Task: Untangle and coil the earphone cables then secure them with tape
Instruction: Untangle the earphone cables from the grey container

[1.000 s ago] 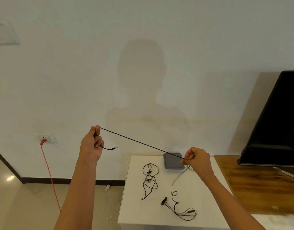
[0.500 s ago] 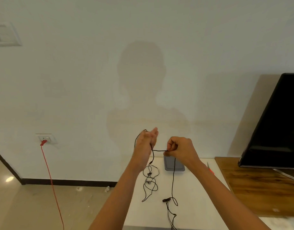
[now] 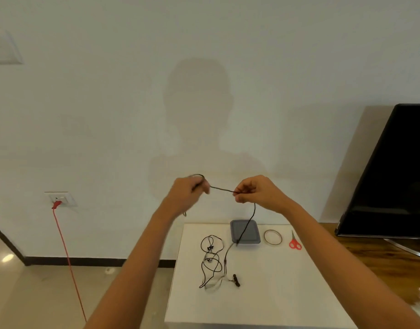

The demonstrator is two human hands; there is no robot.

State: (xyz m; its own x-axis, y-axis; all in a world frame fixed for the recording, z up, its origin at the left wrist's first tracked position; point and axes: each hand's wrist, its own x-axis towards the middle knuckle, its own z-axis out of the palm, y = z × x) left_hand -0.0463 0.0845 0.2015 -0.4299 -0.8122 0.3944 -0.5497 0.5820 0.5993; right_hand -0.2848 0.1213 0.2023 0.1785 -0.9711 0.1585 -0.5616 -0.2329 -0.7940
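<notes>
A black earphone cable (image 3: 222, 189) stretches between both raised hands above the white table (image 3: 263, 293). My left hand (image 3: 188, 194) holds one end, with cable looped over its fingers. My right hand (image 3: 254, 189) pinches the cable, and the rest hangs down to the table, ending by the earbuds (image 3: 235, 280). A second tangled black earphone (image 3: 210, 257) lies on the table to the left. A tape roll (image 3: 273, 237) lies near the back edge.
A grey square lidded box (image 3: 249, 236) sits at the table's back, red-handled scissors (image 3: 295, 243) to the right of the tape. A black TV screen (image 3: 394, 176) stands on a wooden surface at right. A red cord (image 3: 66, 257) hangs from a wall socket at left.
The hands came together from a wide stretch, then moved slightly apart. The left hand has taken cable loops over its fingers; the hanging part has shortened.
</notes>
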